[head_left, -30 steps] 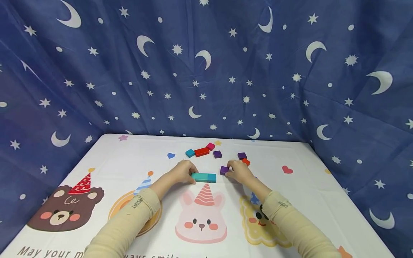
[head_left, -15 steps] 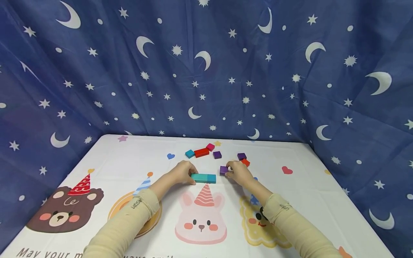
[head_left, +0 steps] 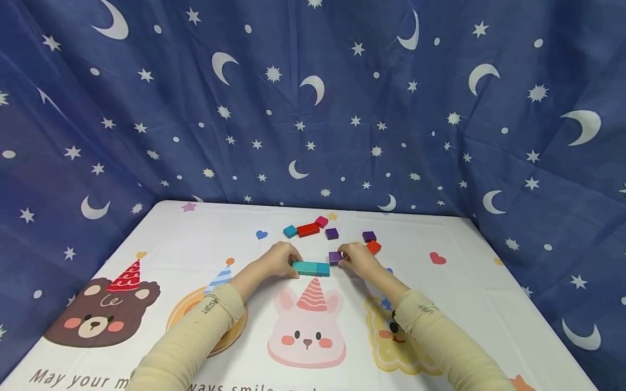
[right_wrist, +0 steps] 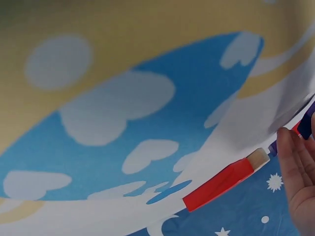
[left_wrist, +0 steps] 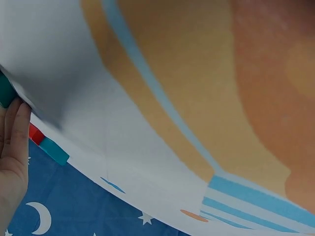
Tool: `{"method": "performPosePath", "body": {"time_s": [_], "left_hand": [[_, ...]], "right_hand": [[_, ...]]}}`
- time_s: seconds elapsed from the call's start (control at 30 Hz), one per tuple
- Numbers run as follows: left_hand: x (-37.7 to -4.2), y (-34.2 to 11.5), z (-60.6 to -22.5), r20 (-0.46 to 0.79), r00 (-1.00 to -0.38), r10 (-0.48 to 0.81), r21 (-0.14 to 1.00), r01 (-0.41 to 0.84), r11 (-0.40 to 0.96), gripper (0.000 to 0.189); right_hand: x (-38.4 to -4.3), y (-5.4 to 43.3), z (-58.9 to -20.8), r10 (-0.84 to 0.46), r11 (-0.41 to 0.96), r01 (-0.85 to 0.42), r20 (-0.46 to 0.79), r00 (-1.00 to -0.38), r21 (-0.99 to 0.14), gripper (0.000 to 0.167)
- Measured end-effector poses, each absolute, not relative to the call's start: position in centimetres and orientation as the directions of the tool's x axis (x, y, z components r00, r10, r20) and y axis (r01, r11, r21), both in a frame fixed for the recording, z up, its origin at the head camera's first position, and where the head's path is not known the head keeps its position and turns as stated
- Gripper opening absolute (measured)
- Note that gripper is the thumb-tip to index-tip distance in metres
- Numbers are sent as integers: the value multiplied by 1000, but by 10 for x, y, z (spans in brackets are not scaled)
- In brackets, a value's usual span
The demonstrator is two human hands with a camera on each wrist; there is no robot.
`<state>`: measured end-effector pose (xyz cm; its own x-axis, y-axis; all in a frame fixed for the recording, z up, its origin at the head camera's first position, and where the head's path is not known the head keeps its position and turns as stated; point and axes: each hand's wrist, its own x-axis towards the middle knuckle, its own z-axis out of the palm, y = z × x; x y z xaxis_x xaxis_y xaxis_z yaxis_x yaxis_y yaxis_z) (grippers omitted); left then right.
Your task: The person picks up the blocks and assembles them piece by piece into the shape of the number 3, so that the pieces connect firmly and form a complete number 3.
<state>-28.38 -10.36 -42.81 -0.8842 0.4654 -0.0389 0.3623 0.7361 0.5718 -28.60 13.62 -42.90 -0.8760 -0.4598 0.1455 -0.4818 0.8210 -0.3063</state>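
Note:
In the head view my left hand (head_left: 280, 259) holds the left end of a long turquoise block (head_left: 306, 268) between thumb and fingers. A short blue block (head_left: 323, 269) lies end to end with it at the right. My right hand (head_left: 361, 259) pinches a small purple block (head_left: 335, 258), slightly behind and to the right of the blue one, with a narrow strip of cloth between. The left wrist view catches only a corner of the turquoise block (left_wrist: 6, 91) beside the fingers. At the right edge of the right wrist view, fingertips are at the purple block (right_wrist: 306, 124).
Behind the hands lie a blue block (head_left: 290, 231), a red block (head_left: 308, 230), a pink block (head_left: 321, 221) and a purple block (head_left: 332, 233). An orange-red block (head_left: 374, 247) and another purple block (head_left: 369, 237) lie beyond the right hand. A starry curtain (head_left: 313, 108) hangs behind the table.
My right hand has shifted slightly left with the purple block, nearer the blue block's end. My left hand keeps its place on the turquoise block. The head view has shifted a little.

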Motion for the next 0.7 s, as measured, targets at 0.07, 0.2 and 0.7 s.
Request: {"method": "performPosePath", "body": {"time_s": [0.07,0.2,0.7], "left_hand": [[-284,-103,-428,-38,-884,467,572,364,735,29],[-284,-103,-429,-40,-884,466,574,361,735,29],[-284,-104,-427,-52,-882,468,584,353,731,29]], "right_hand": [[-287,135,-429,-462,822,-482,138,-876,-303,25],[-288,133,-428,-484,818,-498,123,-867,-289,25],[-293,132,-428,-525,804,-530,96,-846,-270,23]]}}
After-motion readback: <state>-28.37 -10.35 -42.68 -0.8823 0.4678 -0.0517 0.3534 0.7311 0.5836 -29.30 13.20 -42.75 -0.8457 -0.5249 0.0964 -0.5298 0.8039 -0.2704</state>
